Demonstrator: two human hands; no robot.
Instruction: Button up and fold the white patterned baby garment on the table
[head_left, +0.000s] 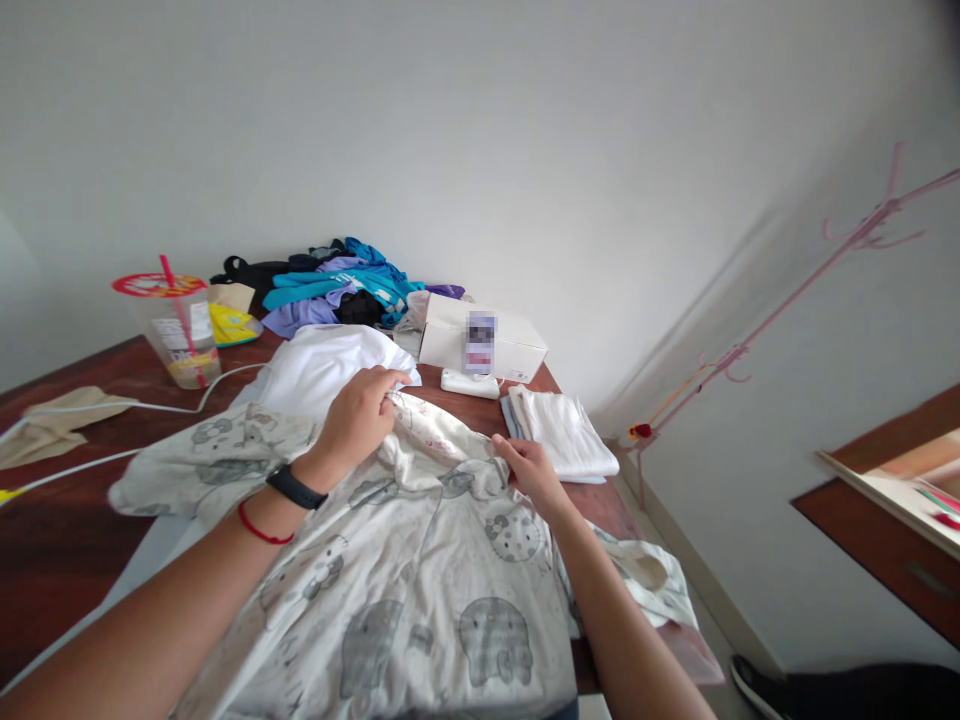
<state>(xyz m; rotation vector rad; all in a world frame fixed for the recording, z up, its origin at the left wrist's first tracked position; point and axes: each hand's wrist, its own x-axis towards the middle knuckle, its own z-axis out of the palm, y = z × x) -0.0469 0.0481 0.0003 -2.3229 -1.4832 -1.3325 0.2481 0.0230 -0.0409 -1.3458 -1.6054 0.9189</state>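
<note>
White printed garment (pixel 420 570): spread over the near side of the table (pixel 60 560), grey cat figures facing up; one sleeve points toward the left edge, the other lies by the right edge.
Your left hand (pixel 365 400): fingers closed in a pinch on the neckline (pixel 446 438), its left end; black band and red cord on that wrist.
Your right hand (pixel 529 475): thumb and fingers pinched together on the neckline's right end.
White cloth (pixel 326 365): bunched just beyond the left sleeve.
Folded cloths (pixel 566 430): stacked at the table's right edge, near your right hand.
White box (pixel 439 335): toward the far right corner, beside the folded cloths.
Clothes heap (pixel 330 290): along the far edge, by the wall.
Lidded cup (pixel 176 335): upright, left of the heap, red straw in it.
</note>
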